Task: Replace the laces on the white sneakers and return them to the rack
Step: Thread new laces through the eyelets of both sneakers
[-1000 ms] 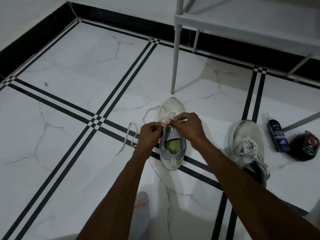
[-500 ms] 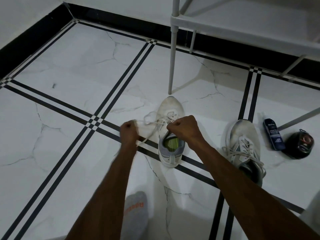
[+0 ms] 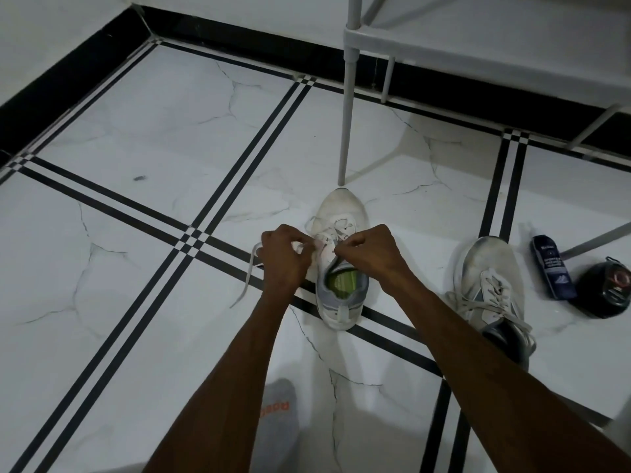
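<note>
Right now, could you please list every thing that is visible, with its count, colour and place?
sneaker being laced: one, white with grey collar and green insole, centre of floor, toe near the rack leg
lace: one, white, trailing left of that sneaker onto the floor
second sneaker: one, white and grey, laced, on the floor to the right
bottle: one, dark blue, lying right of the second sneaker
round container: one, black, far right
rack: one, white, top right
floor: white marble tiles, black stripes
sock: one, grey with orange lettering, bottom centre
left hand: pinches the lace
right hand: pinches the lace at the eyelets
</note>
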### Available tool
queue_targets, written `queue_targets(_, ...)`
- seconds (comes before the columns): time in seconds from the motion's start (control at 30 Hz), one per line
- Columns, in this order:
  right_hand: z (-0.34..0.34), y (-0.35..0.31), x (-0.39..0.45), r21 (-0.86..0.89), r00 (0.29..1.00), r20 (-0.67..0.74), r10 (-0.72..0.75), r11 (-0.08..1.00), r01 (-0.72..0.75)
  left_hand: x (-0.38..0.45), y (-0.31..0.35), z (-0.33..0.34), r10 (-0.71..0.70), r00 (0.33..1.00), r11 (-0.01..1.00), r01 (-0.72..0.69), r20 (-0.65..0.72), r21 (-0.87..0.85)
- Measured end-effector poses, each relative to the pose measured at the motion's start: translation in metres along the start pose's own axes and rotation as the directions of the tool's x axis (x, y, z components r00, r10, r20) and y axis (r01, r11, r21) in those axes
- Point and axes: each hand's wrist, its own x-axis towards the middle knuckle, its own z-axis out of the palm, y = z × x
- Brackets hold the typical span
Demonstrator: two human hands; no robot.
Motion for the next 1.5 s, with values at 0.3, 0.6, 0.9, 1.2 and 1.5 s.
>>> queue_targets(0.3, -0.001, 0.001, 0.002, -0.010, 1.000, 0.023, 0.001, 1.000, -0.001, 0.002, -0.006, -0.039, -0.089, 0.967, 0.983, 0.123, -0.237, 0.133)
queue_targets(0.6, -0.001, 0.004, 0.000, 0.042, 1.000, 0.004, 0.022, 0.999, -0.022, -0.004, 0.001, -0.023, -0.123, 0.981, 0.992, 0.118, -0.151, -0.042)
queue_targets(0.9, -0.002, 0.007, 0.003, 0.020, 0.999, 0.031, 0.007, 1.000, -0.008, 0.008, 0.000, -0.031, -0.048, 0.990, 0.997, 0.040, -0.132, -0.059)
queue_targets(1.2, -0.012, 0.007, 0.006, -0.112, 0.991, 0.131, -0.041, 0.992, 0.056, 0.017, 0.010, -0.001, -0.011, 0.910, 0.946, -0.125, 0.415, 0.299)
queue_targets(1.5, -0.001, -0.036, 0.010, -0.182, 0.924, 0.284, -0.255, 0.932, 0.313, 0.024, 0.040, -0.054, -0.102, 0.869, 0.946, 0.236, 0.485, -0.224)
